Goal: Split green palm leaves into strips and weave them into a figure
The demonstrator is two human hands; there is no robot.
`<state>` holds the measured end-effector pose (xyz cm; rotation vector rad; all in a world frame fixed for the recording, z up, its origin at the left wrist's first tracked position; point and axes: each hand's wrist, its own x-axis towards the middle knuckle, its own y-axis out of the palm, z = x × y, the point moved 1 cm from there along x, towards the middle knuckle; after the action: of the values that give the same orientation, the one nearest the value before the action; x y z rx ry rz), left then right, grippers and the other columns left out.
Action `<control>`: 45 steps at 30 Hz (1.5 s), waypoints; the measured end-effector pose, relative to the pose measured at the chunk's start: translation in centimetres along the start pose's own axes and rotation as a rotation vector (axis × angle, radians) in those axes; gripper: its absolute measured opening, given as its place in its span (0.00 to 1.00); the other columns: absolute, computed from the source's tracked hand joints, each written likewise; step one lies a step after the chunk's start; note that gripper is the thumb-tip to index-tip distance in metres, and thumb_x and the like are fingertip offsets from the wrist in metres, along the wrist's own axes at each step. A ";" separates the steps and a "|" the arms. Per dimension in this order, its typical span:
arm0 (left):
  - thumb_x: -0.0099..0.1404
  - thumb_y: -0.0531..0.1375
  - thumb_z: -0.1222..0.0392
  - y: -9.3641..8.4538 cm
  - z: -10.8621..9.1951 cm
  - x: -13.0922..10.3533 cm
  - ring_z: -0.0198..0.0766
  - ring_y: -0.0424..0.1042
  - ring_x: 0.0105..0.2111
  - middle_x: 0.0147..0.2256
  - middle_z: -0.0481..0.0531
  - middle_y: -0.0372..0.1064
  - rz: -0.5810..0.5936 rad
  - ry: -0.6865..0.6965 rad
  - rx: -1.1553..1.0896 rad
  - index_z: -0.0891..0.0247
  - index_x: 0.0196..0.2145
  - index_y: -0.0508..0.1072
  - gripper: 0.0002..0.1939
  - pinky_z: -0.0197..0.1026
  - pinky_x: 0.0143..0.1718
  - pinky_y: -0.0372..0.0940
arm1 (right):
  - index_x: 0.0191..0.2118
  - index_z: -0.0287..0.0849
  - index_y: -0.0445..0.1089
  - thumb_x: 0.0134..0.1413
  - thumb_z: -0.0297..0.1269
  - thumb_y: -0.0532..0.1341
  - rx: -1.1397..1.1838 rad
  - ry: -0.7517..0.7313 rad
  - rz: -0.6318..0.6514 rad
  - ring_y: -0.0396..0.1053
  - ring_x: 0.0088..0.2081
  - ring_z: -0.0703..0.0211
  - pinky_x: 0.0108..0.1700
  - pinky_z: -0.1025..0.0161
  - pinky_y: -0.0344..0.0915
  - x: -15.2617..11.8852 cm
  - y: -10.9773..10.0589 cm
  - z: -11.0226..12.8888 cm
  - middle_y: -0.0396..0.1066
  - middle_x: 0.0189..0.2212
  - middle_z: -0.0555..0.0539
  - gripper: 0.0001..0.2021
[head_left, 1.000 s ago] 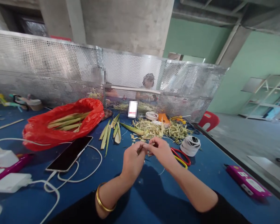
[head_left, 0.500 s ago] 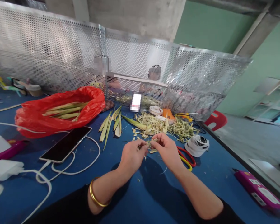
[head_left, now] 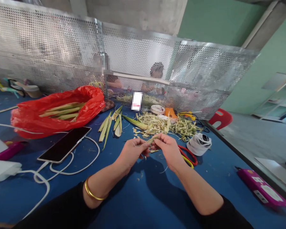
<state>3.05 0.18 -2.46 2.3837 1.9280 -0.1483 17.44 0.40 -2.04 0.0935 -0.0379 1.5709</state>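
Near the middle of the blue table, my left hand (head_left: 132, 152) and my right hand (head_left: 168, 149) meet with fingers closed on a short, pale green leaf strip (head_left: 152, 139). Behind them lies a heap of shredded leaf pieces (head_left: 152, 123), with a greener heap (head_left: 187, 128) to its right. Red-and-yellow handled scissors (head_left: 189, 157) are partly hidden behind my right hand. A roll of white tape (head_left: 199, 144) stands beside them. Split leaf pieces (head_left: 109, 125) lie left of the heap.
A red plastic bag (head_left: 21, 116) of long leaves, a phone (head_left: 65, 144) and white cables (head_left: 81, 172) occupy the left. A purple box (head_left: 262, 187) sits at the right edge. Two people show behind the perforated metal screen (head_left: 138, 47).
My hands have shifted slightly, and more of the leaf strip shows between my fingers. The whole view has moved a little, so the table items appear slightly higher and further left.
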 end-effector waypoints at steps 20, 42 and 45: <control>0.50 0.64 0.58 1.0 0.1 -0.9 0.29 0.62 0.20 0.21 0.46 0.71 0.022 0.082 0.070 0.64 0.23 0.74 0.06 0.33 0.23 0.56 | 0.23 0.40 0.66 0.48 0.37 0.62 0.096 -0.136 -0.198 0.55 0.19 0.68 0.24 0.68 0.53 -0.5 0.2 -0.1 0.60 0.14 0.56 0.08; 0.62 0.59 0.67 0.4 -1.6 -2.8 0.33 0.68 0.34 0.47 0.54 0.70 0.018 1.124 0.543 0.57 0.36 0.78 0.09 0.38 0.37 0.66 | 0.20 0.39 0.65 0.43 0.41 0.64 0.145 0.155 0.217 0.54 0.15 0.70 0.16 0.71 0.51 -0.8 0.2 1.0 0.59 0.13 0.56 0.13; 0.59 0.61 0.68 -0.1 -2.0 -2.6 0.35 0.69 0.36 0.38 0.50 0.77 -0.028 1.149 0.500 0.55 0.37 0.78 0.11 0.40 0.42 0.65 | 0.20 0.40 0.65 0.40 0.41 0.65 0.119 0.269 0.345 0.51 0.12 0.71 0.14 0.70 0.53 -1.2 0.3 1.2 0.56 0.11 0.58 0.11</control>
<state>2.49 -2.12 -0.20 3.1303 2.5185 1.1030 17.18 -0.90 -0.94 -0.0337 0.2630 1.9186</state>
